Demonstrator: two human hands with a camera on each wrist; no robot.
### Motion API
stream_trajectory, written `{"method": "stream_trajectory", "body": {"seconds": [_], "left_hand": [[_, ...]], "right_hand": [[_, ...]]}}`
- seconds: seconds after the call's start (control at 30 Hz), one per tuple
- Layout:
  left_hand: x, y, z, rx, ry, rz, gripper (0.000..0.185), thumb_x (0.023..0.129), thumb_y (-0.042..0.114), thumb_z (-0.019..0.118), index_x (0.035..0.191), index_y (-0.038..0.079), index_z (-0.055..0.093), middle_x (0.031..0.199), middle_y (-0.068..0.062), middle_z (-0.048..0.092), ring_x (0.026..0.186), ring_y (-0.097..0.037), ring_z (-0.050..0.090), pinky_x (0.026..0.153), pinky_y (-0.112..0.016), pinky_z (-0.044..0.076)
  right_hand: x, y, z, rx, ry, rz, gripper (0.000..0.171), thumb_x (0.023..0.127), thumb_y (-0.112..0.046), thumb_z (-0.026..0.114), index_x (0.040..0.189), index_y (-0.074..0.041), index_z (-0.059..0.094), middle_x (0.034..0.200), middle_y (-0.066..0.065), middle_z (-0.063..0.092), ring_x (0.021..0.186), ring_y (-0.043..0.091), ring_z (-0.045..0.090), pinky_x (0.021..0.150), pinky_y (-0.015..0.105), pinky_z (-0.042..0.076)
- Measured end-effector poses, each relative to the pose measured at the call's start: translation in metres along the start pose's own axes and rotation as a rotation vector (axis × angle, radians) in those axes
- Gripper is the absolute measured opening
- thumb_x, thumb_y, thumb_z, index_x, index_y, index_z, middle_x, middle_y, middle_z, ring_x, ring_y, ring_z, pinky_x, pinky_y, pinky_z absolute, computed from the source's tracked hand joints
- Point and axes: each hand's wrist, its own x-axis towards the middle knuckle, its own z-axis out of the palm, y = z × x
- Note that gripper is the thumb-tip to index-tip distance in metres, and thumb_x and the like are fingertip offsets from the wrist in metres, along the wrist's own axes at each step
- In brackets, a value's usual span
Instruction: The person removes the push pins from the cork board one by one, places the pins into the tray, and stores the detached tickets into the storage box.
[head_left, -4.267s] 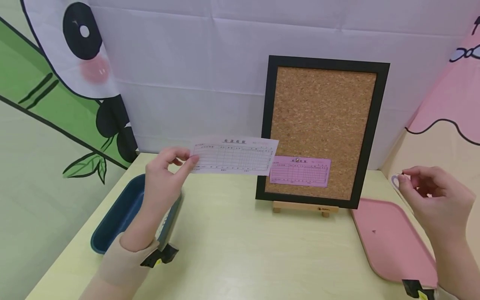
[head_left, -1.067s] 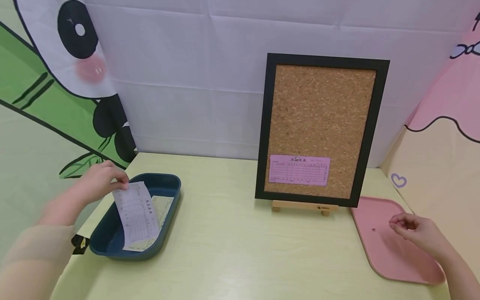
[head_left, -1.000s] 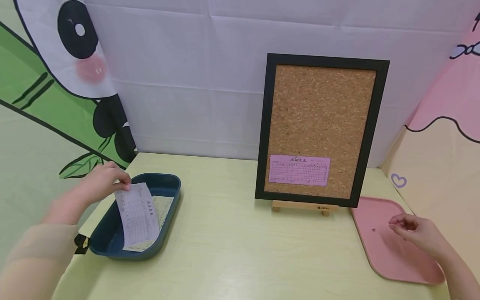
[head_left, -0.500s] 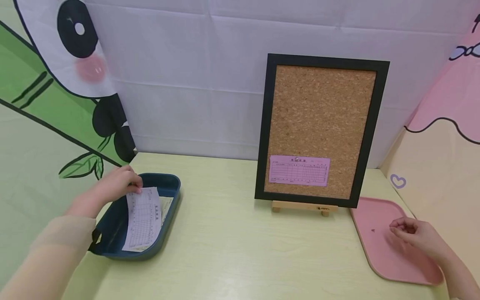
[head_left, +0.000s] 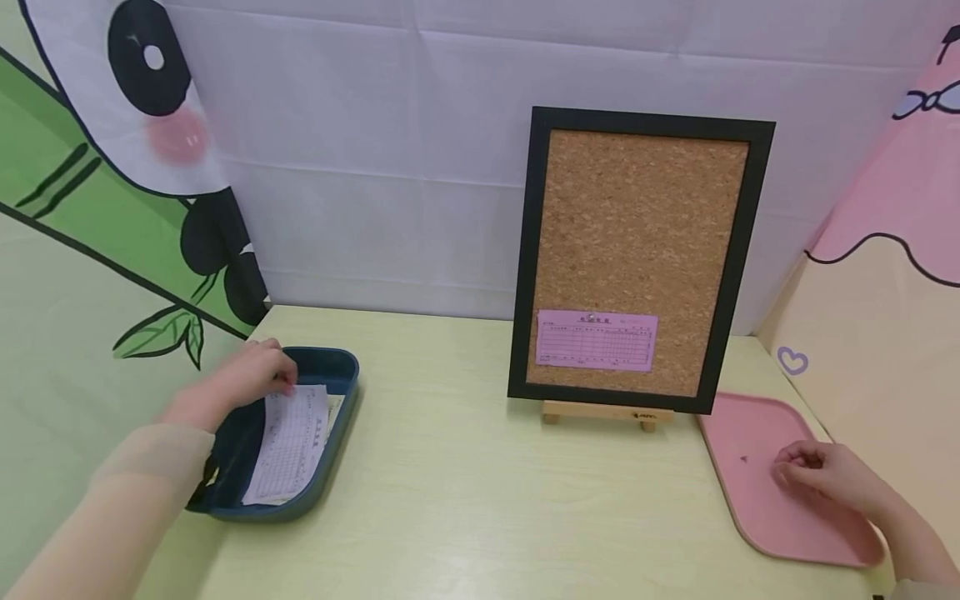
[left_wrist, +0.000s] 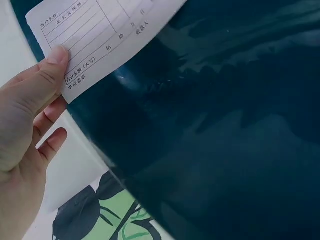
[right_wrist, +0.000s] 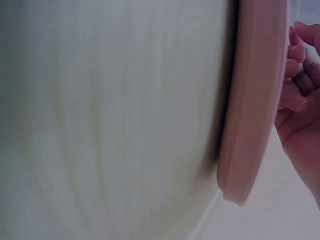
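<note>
Over the blue tray (head_left: 341, 367), my left hand (head_left: 251, 379) pinches the white slip (head_left: 288, 442) by its corner, thin, floppy paper that looks easily creased, while my right hand (head_left: 813, 475) rests curled on the pink tray (head_left: 757, 517).

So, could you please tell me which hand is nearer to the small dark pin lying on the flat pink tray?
The right hand. It rests on the pink tray, just right of the small dark pin. The left hand is far across the table, pinching a white form over the dark blue tray.
</note>
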Motion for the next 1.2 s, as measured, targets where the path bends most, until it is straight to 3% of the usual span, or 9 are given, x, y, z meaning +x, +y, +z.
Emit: {"method": "stream_trajectory", "body": {"seconds": [0.27, 0.37, 0.9, 1.2], "left_hand": [[0.006, 0.002, 0.012, 0.052, 0.006, 0.069, 0.014, 0.07, 0.014, 0.081, 0.068, 0.021, 0.068, 0.067, 0.009, 0.053, 0.069, -0.014, 0.044, 0.063, -0.032, 0.036], [0.008, 0.003, 0.014, 0.055, 0.007, 0.081, 0.013, 0.07, 0.015, 0.081, 0.069, 0.019, 0.069, 0.067, 0.01, 0.055, 0.068, -0.013, 0.044, 0.062, -0.032, 0.036], [0.011, 0.001, 0.028, 0.055, -0.03, 0.019, 0.011, 0.072, 0.018, 0.081, 0.072, 0.016, 0.071, 0.066, 0.009, 0.057, 0.067, -0.015, 0.043, 0.064, -0.032, 0.039], [0.012, 0.0, 0.027, 0.086, -0.025, 0.017, 0.015, 0.071, 0.024, 0.082, 0.072, 0.015, 0.07, 0.064, 0.007, 0.058, 0.062, -0.014, 0.045, 0.061, -0.033, 0.041]], "right_hand": [[0.011, 0.006, 0.003, -0.027, -0.034, -0.044, 0.017, 0.087, -0.016, 0.066, 0.093, -0.001, 0.067, 0.073, -0.012, 0.059, 0.063, -0.003, 0.048, 0.057, 0.018, 0.042], [0.015, 0.01, 0.005, -0.005, -0.054, -0.067, 0.015, 0.088, -0.014, 0.066, 0.091, 0.001, 0.066, 0.07, -0.013, 0.057, 0.059, -0.002, 0.047, 0.054, 0.019, 0.041], [0.021, 0.013, 0.005, 0.025, -0.117, -0.074, 0.018, 0.089, -0.012, 0.064, 0.095, 0.004, 0.065, 0.07, -0.011, 0.057, 0.056, 0.0, 0.046, 0.051, 0.021, 0.041], [0.017, 0.003, -0.005, -0.037, -0.07, -0.071, 0.016, 0.088, -0.018, 0.065, 0.096, -0.004, 0.067, 0.074, -0.009, 0.062, 0.057, 0.001, 0.049, 0.05, 0.022, 0.042]]}}
